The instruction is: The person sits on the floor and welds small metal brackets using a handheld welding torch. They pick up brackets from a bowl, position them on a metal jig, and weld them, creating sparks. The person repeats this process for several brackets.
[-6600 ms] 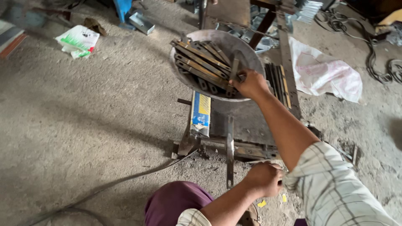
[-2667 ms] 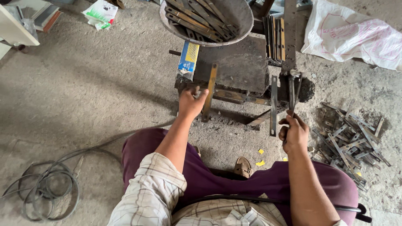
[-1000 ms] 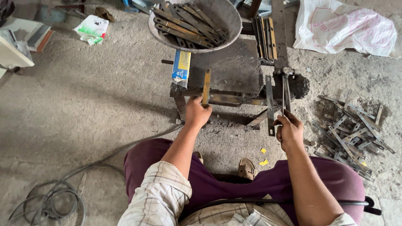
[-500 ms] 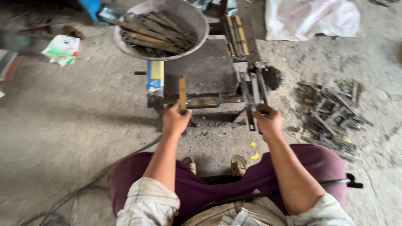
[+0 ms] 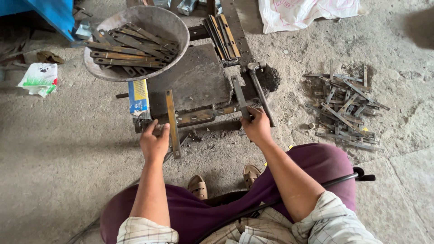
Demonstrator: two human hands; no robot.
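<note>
A: What is held by the left hand (image 5: 154, 141)?

B: A flat bar (image 5: 172, 122) is gripped near its lower end, fingers closed round it. The bar is laid across the frame (image 5: 199, 116), beside a dark plate (image 5: 190, 81).

A: And the right hand (image 5: 257, 127)?

B: It is closed on a hammer (image 5: 261, 95) handle, with a second bar (image 5: 239, 97) lying just beside it. The hammer head is rested at the plate's far corner.

A: What is seen of the surface?

B: A rough, dusty concrete floor (image 5: 58, 149) is shown, with grit around the frame. A pan (image 5: 174, 25) filled with strips is set at the plate's upper left. A pile (image 5: 343, 106) of cut strips is scattered on the right, a white sack (image 5: 303, 11) is left beyond it, and a small packet (image 5: 40, 79) lies at the far left.
</note>
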